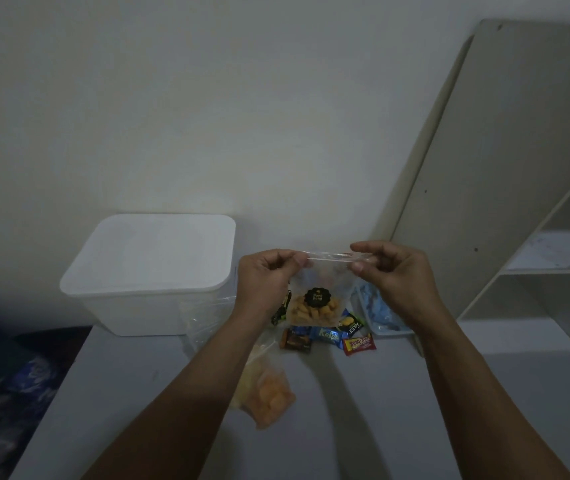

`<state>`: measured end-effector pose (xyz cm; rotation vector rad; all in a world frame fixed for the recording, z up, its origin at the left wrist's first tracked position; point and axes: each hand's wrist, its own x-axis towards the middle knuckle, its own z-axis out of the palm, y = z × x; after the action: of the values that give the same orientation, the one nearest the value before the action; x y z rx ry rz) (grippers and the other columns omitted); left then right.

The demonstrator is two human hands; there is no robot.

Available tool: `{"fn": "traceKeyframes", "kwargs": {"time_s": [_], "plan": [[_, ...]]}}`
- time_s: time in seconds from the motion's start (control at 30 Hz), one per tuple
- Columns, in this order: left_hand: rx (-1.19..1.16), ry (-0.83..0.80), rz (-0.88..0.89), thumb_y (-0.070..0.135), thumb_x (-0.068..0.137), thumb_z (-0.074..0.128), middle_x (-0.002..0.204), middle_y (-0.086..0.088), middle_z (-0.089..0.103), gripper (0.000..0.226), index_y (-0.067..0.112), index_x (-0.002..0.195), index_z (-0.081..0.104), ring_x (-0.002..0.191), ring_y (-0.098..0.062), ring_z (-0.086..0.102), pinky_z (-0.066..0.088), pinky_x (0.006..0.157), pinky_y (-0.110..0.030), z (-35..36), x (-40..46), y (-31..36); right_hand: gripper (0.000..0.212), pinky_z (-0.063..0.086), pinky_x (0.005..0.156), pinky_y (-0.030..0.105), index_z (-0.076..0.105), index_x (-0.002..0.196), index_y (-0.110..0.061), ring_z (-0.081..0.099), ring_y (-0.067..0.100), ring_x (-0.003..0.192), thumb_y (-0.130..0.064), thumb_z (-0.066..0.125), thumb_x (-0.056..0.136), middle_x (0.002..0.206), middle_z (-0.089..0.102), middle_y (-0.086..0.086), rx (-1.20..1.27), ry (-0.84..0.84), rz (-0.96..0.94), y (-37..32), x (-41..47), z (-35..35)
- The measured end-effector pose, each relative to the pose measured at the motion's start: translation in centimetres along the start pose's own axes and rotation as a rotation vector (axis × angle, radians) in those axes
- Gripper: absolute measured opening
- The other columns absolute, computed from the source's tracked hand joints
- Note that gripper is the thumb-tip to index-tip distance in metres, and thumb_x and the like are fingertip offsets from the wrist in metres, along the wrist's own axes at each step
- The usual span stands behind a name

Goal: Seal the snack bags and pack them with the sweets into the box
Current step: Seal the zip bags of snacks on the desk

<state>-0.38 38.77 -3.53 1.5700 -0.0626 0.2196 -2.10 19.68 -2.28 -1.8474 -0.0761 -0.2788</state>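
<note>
With the left hand (pixel 269 277) and right hand (pixel 392 271) pinching the zip strip of the snack bag (pixel 314 299) held above the sweets (pixel 328 336), uneven pressure could leave the apparently unsealed strip partly open, spilling contents

The view is dim and grey, with a dark vignette closing in at the corners. Soft light falls from above and ahead, so the forearms cast faint long shadows toward the viewer on the table (pixel 159 375). The wall (pixel 207 116) looks murky and grainy. Wide-angle distortion tilts the shelf (pixel 505 161) sharply. The bedding (pixel 6 393) at lower left sinks into blurry darkness.
</note>
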Motion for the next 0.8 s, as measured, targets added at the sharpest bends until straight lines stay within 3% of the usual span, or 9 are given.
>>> {"fn": "traceKeyframes", "kwargs": {"time_s": [0.13,0.23,0.33,0.43,0.5,0.6,0.7,0.8], "plan": [[-0.003,0.009,0.025,0.010,0.085,0.067,0.064,0.015,0.072,0.014,0.018,0.075,0.075,0.070,0.000,0.067,0.051,0.068,-0.011,-0.1,-0.1,-0.1,0.016,0.059,0.070,0.040,0.070,0.088,-0.013,0.072,0.027,0.074,-0.001,0.074,0.077,0.071,0.073,0.004,0.022,0.053,0.000,0.1,0.0,0.1],[0.012,0.042,0.016,0.014,0.083,0.070,0.071,0.015,0.073,0.011,0.023,0.079,0.075,0.075,0.000,0.068,0.051,0.071,-0.012,-0.1,-0.2,-0.6,0.015,0.059,0.070,0.035,0.070,0.084,-0.014,0.073,0.023,0.073,-0.002,0.075,0.077,0.076,0.074,0.007,0.018,0.052,0.004,0.3,-0.1,0.4],[0.101,0.197,0.021,0.023,0.077,0.077,0.083,0.010,0.068,0.014,0.020,0.089,0.069,0.077,-0.004,0.062,0.050,0.069,-0.014,0.2,-0.8,-1.0,0.017,0.060,0.073,0.040,0.071,0.081,-0.022,0.072,0.018,0.073,-0.007,0.077,0.076,0.073,0.073,0.002,-0.047,0.074,-0.008,0.8,-0.3,0.5],[0.194,0.348,0.075,0.031,0.075,0.079,0.065,0.004,0.053,0.028,0.014,0.071,0.057,0.057,-0.005,0.047,0.042,0.056,-0.013,0.8,-1.6,-0.6,0.021,0.059,0.075,0.049,0.070,0.078,-0.029,0.071,0.020,0.076,-0.010,0.079,0.076,0.073,0.073,0.000,-0.083,0.108,-0.038,1.1,-0.5,0.6],[0.194,0.221,-0.009,0.035,0.079,0.074,0.054,0.002,0.055,0.035,0.009,0.059,0.060,0.049,-0.005,0.049,0.042,0.052,-0.015,1.4,-1.7,-0.2,0.023,0.059,0.073,0.050,0.069,0.076,-0.032,0.071,0.018,0.075,-0.011,0.079,0.075,0.072,0.072,-0.002,-0.093,0.120,-0.060,1.0,-0.6,0.8],[0.117,0.005,-0.221,0.032,0.086,0.068,0.054,0.001,0.062,0.033,0.008,0.063,0.069,0.044,-0.007,0.054,0.044,0.046,-0.018,2.0,-1.6,0.3,0.026,0.059,0.071,0.049,0.071,0.072,-0.034,0.070,0.016,0.072,-0.010,0.080,0.074,0.070,0.073,-0.003,-0.077,0.118,-0.070,1.0,-0.9,1.2],[0.001,-0.053,-0.365,0.015,0.088,0.063,0.060,-0.005,0.063,0.020,0.002,0.074,0.069,0.048,-0.015,0.054,0.043,0.047,-0.023,2.1,-1.0,0.3,0.028,0.059,0.072,0.045,0.072,0.074,-0.033,0.071,0.017,0.072,-0.007,0.080,0.074,0.073,0.074,-0.004,-0.033,0.096,-0.075,1.1,-1.1,1.3],[-0.046,-0.066,-0.386,0.006,0.088,0.057,0.062,-0.008,0.062,0.016,-0.002,0.078,0.067,0.049,-0.016,0.054,0.043,0.047,-0.024,2.1,-0.9,0.4,0.020,0.059,0.073,0.035,0.073,0.091,-0.020,0.072,0.019,0.080,-0.005,0.076,0.078,0.081,0.075,0.002,0.035,-0.003,-0.066,1.1,-1.3,1.2]]}}
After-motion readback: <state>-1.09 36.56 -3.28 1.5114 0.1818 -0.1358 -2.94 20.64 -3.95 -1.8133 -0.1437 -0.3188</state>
